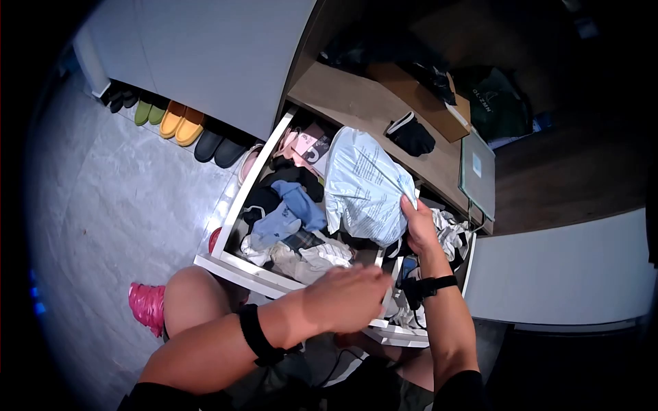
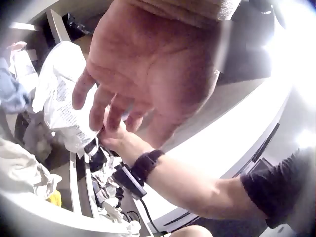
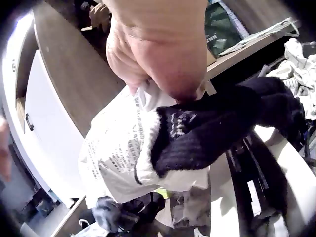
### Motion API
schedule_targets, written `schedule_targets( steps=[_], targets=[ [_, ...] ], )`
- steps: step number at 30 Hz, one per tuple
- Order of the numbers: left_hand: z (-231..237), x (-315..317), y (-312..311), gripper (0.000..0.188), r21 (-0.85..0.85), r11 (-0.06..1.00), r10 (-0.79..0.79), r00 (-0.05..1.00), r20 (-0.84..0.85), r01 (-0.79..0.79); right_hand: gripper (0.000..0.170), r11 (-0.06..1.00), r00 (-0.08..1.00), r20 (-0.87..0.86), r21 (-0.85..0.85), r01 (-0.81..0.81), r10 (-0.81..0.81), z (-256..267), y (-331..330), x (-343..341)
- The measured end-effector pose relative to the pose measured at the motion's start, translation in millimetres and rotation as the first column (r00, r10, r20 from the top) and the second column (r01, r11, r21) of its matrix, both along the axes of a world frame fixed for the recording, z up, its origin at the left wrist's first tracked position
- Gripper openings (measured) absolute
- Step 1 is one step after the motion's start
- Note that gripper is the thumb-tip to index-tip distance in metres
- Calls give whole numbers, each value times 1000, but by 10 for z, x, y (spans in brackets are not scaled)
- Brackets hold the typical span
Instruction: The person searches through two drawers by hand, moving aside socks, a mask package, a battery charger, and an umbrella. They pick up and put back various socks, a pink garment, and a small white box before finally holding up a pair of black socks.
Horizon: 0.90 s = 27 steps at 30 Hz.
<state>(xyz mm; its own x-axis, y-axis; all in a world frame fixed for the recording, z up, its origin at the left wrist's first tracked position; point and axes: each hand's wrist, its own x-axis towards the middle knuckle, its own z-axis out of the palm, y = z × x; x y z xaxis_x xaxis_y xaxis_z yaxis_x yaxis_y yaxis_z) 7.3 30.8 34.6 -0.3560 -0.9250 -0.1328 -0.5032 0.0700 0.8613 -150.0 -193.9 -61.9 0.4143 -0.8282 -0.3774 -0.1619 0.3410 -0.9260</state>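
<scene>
My right hand (image 1: 419, 225) grips the gathered edge of a white plastic bag (image 1: 367, 185) with small printed text, held over an open drawer (image 1: 238, 198). In the right wrist view a dark sock (image 3: 197, 143) with a white fuzzy edge lies against the bag, right under that hand. My left hand (image 1: 353, 294), blurred in the head view, is over the drawer's near edge. From its wrist camera, its fingers (image 2: 101, 101) hang loosely bent with nothing in them. Blue socks (image 1: 301, 205) and pale crumpled cloth (image 1: 322, 259) lie in the drawer's left section.
A divider splits the drawer; more white garments (image 1: 449, 236) fill its right side. On the shelf behind are a black bundle (image 1: 411, 137), a cardboard box (image 1: 418, 103) and a dark green bag (image 1: 493, 103). Yellow shoes (image 1: 181, 125) and other pairs line the cabinet's foot at left.
</scene>
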Motion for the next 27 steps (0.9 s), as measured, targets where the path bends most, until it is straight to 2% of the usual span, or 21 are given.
schedule_targets(
  steps=[2, 3, 5, 7, 8, 9, 11, 14, 15, 16, 17, 18, 20, 23, 24, 27],
  targets=[
    [-19, 68, -77, 53, -148, 945, 289, 957, -36, -291, 29, 1000, 997, 72, -8, -5, 6, 43, 11, -65],
    [-68, 114, -152, 60, -248, 858, 448, 892, -63, -449, 29, 1000, 994, 110, -11, -7, 8, 55, 20, -86],
    [-31, 306, -279, 85, -255, 626, 713, 673, -195, -737, 30, 1000, 986, 165, -3, -26, 26, 153, 92, -79],
    [9, 532, -381, 107, -94, 503, 804, 505, -315, -859, 30, 998, 974, 220, -4, -56, 56, 207, 146, -111],
    [-41, 601, -428, 116, 43, 513, 812, 468, -350, -858, 30, 997, 969, 236, -11, -78, 78, 233, 185, -118],
    [-40, 619, -444, 115, 160, 536, 818, 463, -340, -829, 30, 995, 966, 240, -16, -97, 98, 267, 233, -107],
    [-91, 528, -485, 105, 261, 625, 715, 407, -568, -735, 31, 989, 970, 198, -60, -134, 143, 329, 336, -84],
    [-96, 586, -494, 88, 379, 641, 674, 254, -693, -668, 33, 978, 973, 131, -119, -173, 188, 303, 447, -71],
    [-148, 585, -511, 83, 350, 631, 660, 241, -712, -693, 34, 974, 976, 98, -139, -181, 195, 343, 490, -55],
    [-211, 570, -532, 79, 321, 619, 643, 229, -731, -717, 47, 950, 971, -39, -200, -239, 236, 443, 536, -51],
    [-257, 559, -547, 74, 291, 606, 624, 216, -751, -740, 73, 936, 951, 17, -179, -302, 310, 429, 521, -78],
    [-179, 556, -525, 72, 322, 555, 689, 207, -695, -767, 83, 921, 929, 72, -179, -346, 363, 401, 511, -90],
    [-133, 560, -498, 73, 334, 566, 667, 181, -723, -754, 100, 908, 895, 162, -125, -399, 416, 355, 492, -126],
    [-103, 574, -455, 73, 335, 641, 582, 153, -799, -691, 99, 936, 926, 200, 88, -341, 319, 600, 561, -156],
    [-76, 563, -434, 73, 328, 680, 535, 138, -834, -656, 100, 943, 915, 255, 33, -331, 312, 595, 576, -154],
    [-57, 534, -362, 77, 269, 781, 415, 146, -898, -564, 103, 917, 895, 232, 21, -397, 382, 781, 584, -328]
  ],
)
